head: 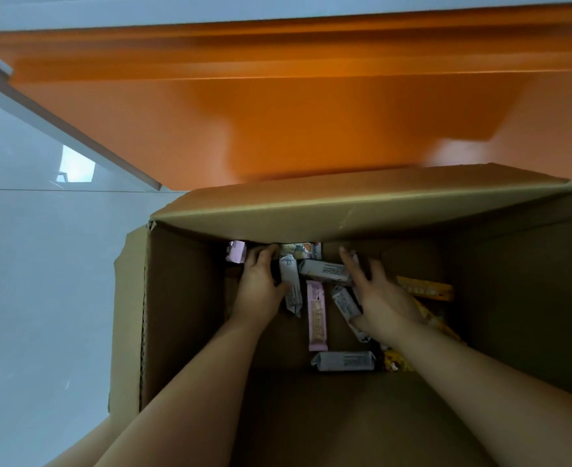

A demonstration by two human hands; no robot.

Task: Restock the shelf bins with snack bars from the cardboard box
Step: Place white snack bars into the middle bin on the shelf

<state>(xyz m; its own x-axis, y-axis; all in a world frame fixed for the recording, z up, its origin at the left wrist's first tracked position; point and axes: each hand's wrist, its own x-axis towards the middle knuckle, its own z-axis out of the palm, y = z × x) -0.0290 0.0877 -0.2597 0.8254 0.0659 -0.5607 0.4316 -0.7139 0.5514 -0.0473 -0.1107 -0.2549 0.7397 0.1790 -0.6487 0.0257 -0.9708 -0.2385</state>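
An open cardboard box [183, 298] fills the lower view, with several snack bars loose on its bottom. My left hand [259, 288] reaches to the far wall. Its fingertips bend down beside a pink wrapper [236, 251] and its thumb lies against a white bar [293, 293]. I see nothing held in that hand. My right hand [380, 296] hovers with fingers spread over white bars [326, 269], partly hiding some of them. A long pink bar [316, 318] lies between my hands. Yellow bars [428, 288] lie to the right, and another white bar [343, 360] lies nearer to me.
The box's far flap [345, 210] leans inward and shades the far bars. Beyond it rises a broad orange shelf panel [311, 129]. Pale grey floor [42, 264] lies to the left of the box. No shelf bins are in view.
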